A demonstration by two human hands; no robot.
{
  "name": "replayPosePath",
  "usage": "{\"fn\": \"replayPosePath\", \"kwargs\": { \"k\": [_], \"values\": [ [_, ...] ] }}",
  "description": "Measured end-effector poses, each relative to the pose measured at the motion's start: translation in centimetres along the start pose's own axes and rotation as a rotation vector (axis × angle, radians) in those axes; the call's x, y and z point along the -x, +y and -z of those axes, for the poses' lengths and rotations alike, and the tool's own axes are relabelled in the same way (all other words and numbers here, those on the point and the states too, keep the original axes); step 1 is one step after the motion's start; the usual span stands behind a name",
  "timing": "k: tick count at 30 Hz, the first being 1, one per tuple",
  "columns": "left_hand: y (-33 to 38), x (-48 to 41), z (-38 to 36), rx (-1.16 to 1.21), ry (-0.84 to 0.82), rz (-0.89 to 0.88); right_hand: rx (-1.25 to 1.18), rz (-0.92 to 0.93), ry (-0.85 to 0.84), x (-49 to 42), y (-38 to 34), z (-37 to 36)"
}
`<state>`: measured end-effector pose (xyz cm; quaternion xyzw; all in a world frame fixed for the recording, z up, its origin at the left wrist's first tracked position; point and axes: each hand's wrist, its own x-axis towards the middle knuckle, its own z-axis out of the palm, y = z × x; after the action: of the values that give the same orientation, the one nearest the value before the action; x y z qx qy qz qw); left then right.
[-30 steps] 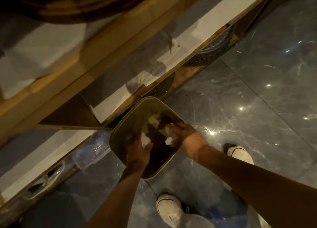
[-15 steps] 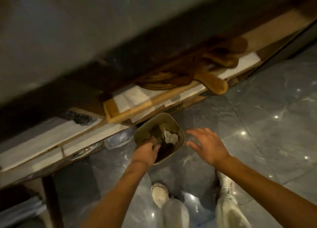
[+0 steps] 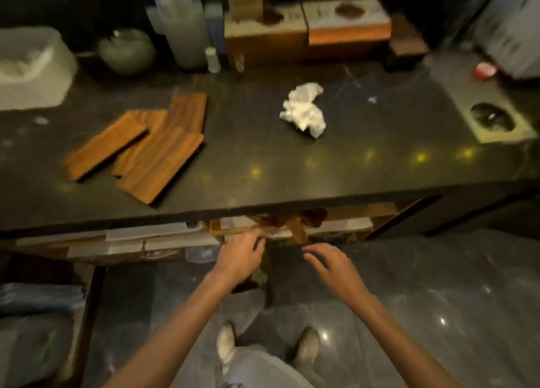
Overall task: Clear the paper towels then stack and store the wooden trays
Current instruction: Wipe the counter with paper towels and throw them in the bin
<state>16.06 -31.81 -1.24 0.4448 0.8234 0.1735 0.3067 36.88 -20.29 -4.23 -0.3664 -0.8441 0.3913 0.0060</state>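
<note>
Several flat wooden trays (image 3: 146, 151) lie overlapping on the left of the dark counter (image 3: 292, 168). A crumpled white paper towel (image 3: 304, 111) sits on the counter's middle right. Both my hands hang below the counter's front edge, over the floor. My left hand (image 3: 239, 256) has loosely curled fingers and holds nothing. My right hand (image 3: 333, 266) is open with fingers spread, also holding nothing. The bin under them is mostly hidden by my hands and the shadow.
Along the counter's back stand a white tub (image 3: 32, 66), a glass jar (image 3: 127, 50), bottles (image 3: 187, 22) and wooden boxes (image 3: 306, 31). A square dish (image 3: 496, 121) lies at the right. Shelves (image 3: 163, 238) with boards sit under the counter. My shoes (image 3: 226, 344) are on the marble floor.
My view rose from the bin on the floor to the counter top. Both hands left the bin, where paper towels were dropped, and lifted up toward the counter edge.
</note>
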Motion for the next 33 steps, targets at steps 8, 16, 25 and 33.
{"fn": "replayPosePath", "kwargs": {
  "k": [8,16,25,33],
  "values": [
    [7.1,-3.6,6.6,-0.043,0.21,-0.072,0.02,0.152,0.2,-4.7,-3.9,15.6],
    [11.4,-15.1,9.4,-0.074,0.316,-0.062,0.065,0.149,0.261,-15.0,-5.5,23.6],
    [15.2,-30.7,7.3,-0.049,0.242,-0.095,0.365,0.054,0.08,-36.5,-6.0,26.1],
    [13.0,-36.8,4.0,-0.27,0.11,0.032,0.487,0.01,-0.235,-48.1,-4.5,19.7]
  ]
}}
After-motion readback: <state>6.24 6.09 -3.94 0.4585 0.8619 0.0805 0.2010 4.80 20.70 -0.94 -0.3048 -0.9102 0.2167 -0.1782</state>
